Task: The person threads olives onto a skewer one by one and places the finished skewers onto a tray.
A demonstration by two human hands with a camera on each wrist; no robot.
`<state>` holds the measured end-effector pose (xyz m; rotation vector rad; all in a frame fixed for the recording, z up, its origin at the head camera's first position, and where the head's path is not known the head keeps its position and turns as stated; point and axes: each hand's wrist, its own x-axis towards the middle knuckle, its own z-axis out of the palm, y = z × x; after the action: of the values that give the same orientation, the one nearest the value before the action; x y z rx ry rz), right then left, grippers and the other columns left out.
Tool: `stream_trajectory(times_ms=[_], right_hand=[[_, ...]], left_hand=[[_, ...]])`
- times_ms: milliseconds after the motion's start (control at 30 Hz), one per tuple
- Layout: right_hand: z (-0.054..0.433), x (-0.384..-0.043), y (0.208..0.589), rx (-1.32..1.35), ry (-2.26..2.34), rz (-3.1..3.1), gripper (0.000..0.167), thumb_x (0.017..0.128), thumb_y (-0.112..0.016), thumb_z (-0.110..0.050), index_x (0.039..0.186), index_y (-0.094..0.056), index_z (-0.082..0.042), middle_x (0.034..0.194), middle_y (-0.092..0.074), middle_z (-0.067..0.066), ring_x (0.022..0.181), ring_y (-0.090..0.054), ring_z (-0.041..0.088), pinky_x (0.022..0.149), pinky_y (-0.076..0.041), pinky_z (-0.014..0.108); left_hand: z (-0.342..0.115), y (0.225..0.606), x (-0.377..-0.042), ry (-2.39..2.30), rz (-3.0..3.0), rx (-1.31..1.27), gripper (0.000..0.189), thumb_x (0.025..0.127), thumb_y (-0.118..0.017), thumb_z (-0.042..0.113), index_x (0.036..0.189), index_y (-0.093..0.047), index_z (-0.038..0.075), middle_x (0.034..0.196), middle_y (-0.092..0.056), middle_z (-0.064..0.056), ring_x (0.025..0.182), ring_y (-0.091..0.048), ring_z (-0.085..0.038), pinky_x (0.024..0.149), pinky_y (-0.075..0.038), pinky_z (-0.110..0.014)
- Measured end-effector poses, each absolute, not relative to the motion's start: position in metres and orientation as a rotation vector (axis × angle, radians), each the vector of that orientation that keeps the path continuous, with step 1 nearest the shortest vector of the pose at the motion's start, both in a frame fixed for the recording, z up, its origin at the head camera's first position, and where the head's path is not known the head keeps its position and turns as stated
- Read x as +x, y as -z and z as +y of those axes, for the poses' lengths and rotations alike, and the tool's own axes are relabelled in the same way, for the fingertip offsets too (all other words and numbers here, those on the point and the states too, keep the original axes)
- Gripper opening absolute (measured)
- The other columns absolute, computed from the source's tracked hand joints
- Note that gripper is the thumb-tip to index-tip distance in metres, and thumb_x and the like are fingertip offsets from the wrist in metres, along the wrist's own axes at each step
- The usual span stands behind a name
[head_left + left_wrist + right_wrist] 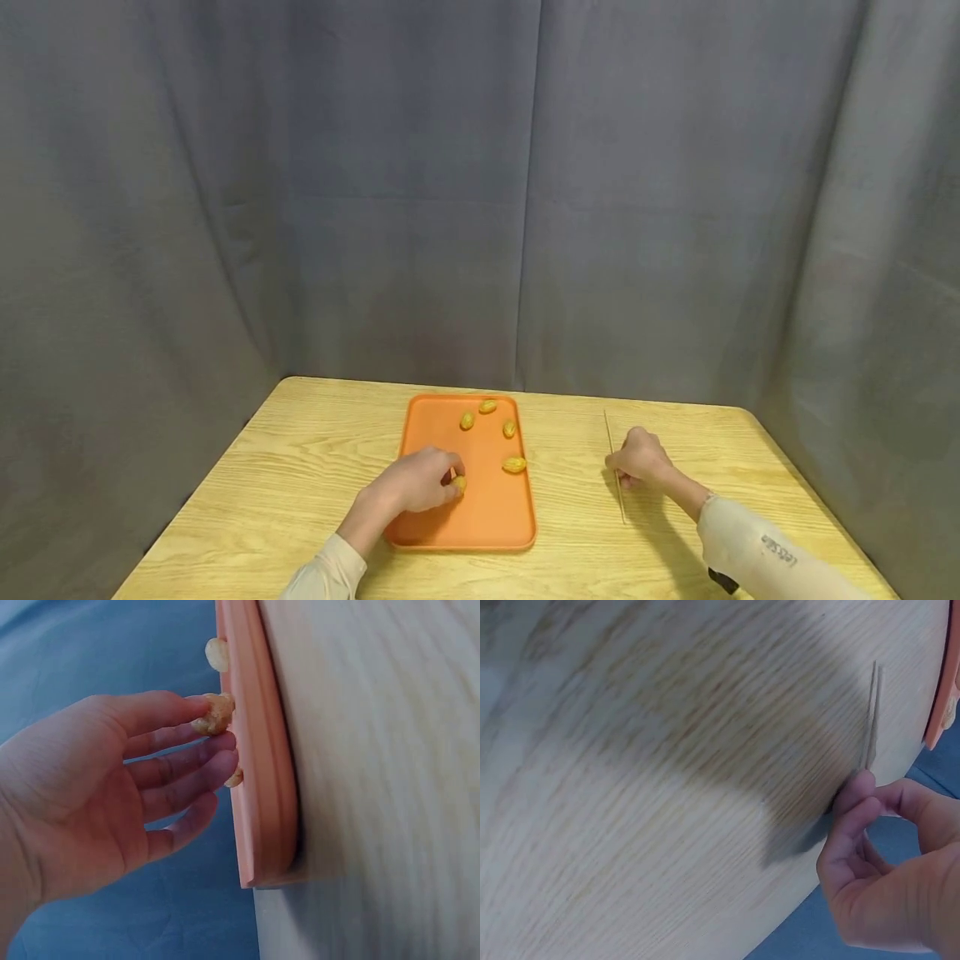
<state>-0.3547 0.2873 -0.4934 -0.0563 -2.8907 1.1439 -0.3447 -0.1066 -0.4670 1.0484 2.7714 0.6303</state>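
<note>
I see a small, lumpy, yellow nut-like piece (pixel 459 484) pinched by the left hand (pixel 422 481) above the orange tray (pixel 491 527); a thin, straight, pale stick (pixel 620 502) slants lengthwise across the worktop (pixel 570 500), held near mid-length by the right hand (pixel 640 458).

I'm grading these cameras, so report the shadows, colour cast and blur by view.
Head: warm cast; a shadow falls below the right hand, which pinches a thin straight tan wooden stick, onto the light wood-grain table. Left wrist: cooler; the table's grain looks soft beside the orange rectangular plastic tray. Right wrist: cool, a broad shadow dimming the table, darker near the hand.
</note>
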Motion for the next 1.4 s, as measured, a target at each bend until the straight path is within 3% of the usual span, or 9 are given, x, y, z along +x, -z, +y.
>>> stream_trajectory(times_ms=[200, 300, 467, 633, 900, 1200, 1400], right_hand=[[0.283, -0.347, 0.479, -0.016, -1.241, -2.843, 0.033, 0.089, -0.069, 0.0, 0.056, -0.064, 0.004, 0.05, -0.06, 0.015, 0.037, -0.05, 0.015, 0.04, -0.036, 0.019], [0.275, -0.34, 0.467, 0.026, -1.259, -2.825, 0.035, 0.09, -0.068, -0.003, 0.056, -0.06, 0.001, 0.053, -0.06, 0.016, 0.041, -0.052, 0.018, 0.044, -0.044, 0.024], [0.257, -0.323, 0.449, 0.087, -1.244, -2.778, 0.018, 0.089, -0.066, -0.005, 0.071, -0.063, -0.002, 0.061, -0.062, 0.01, 0.053, -0.065, 0.028, 0.048, -0.048, 0.026], [0.236, -0.299, 0.433, 0.169, -1.115, -2.715, 0.006, 0.088, -0.067, -0.006, 0.083, -0.064, -0.004, 0.065, -0.062, 0.003, 0.053, -0.063, 0.021, 0.042, -0.044, 0.027], [0.205, -0.256, 0.406, 0.187, -1.078, -2.606, 0.003, 0.082, -0.066, -0.007, 0.083, -0.063, -0.009, 0.067, -0.058, -0.002, 0.058, -0.053, 0.013, 0.053, -0.045, 0.026], [0.191, -0.228, 0.391, 0.227, -1.361, -2.594, 0.007, 0.086, -0.064, -0.003, 0.087, -0.061, -0.009, 0.071, -0.068, 0.0, 0.064, -0.066, 0.017, 0.056, -0.045, 0.027], [0.183, -0.228, 0.405, 0.444, -1.339, -2.379, 0.02, 0.087, -0.063, 0.008, 0.091, -0.063, -0.012, 0.067, -0.063, -0.004, 0.057, -0.062, 0.014, 0.054, -0.049, 0.026]], left_hand=[[-0.104, 0.463, -0.349, -0.722, 2.868, 1.062, 0.019, 0.096, -0.069, 0.017, 0.114, -0.07, 0.013, 0.089, -0.059, 0.01, 0.075, -0.055, -0.007, 0.062, -0.049, -0.027], [-0.104, 0.462, -0.35, -0.761, 2.925, 1.059, 0.021, 0.096, -0.069, 0.018, 0.117, -0.069, 0.014, 0.092, -0.061, 0.01, 0.076, -0.055, -0.007, 0.061, -0.049, -0.027], [-0.105, 0.461, -0.348, -0.876, 2.968, 1.061, 0.024, 0.094, -0.069, 0.014, 0.119, -0.069, 0.014, 0.096, -0.063, 0.007, 0.074, -0.056, -0.008, 0.057, -0.049, -0.026], [-0.105, 0.458, -0.344, -1.032, 3.013, 1.07, 0.027, 0.095, -0.069, 0.015, 0.122, -0.067, 0.012, 0.099, -0.066, 0.006, 0.078, -0.059, -0.007, 0.058, -0.051, -0.025], [-0.106, 0.454, -0.342, -1.508, 2.846, 1.038, 0.026, 0.094, -0.074, 0.02, 0.118, -0.066, 0.013, 0.099, -0.065, 0.007, 0.083, -0.064, -0.007, 0.073, -0.056, -0.029], [-0.103, 0.436, -0.33, -1.842, 2.462, 0.884, 0.035, 0.093, -0.078, 0.032, 0.119, -0.062, 0.015, 0.116, -0.063, -0.002, 0.094, -0.068, -0.019, 0.081, -0.059, -0.036], [-0.103, 0.428, -0.324, -2.017, 2.19, 0.822, 0.042, 0.094, -0.077, 0.027, 0.128, -0.057, 0.011, 0.12, -0.063, -0.012, 0.1, -0.066, -0.034, 0.089, -0.057, -0.039]])
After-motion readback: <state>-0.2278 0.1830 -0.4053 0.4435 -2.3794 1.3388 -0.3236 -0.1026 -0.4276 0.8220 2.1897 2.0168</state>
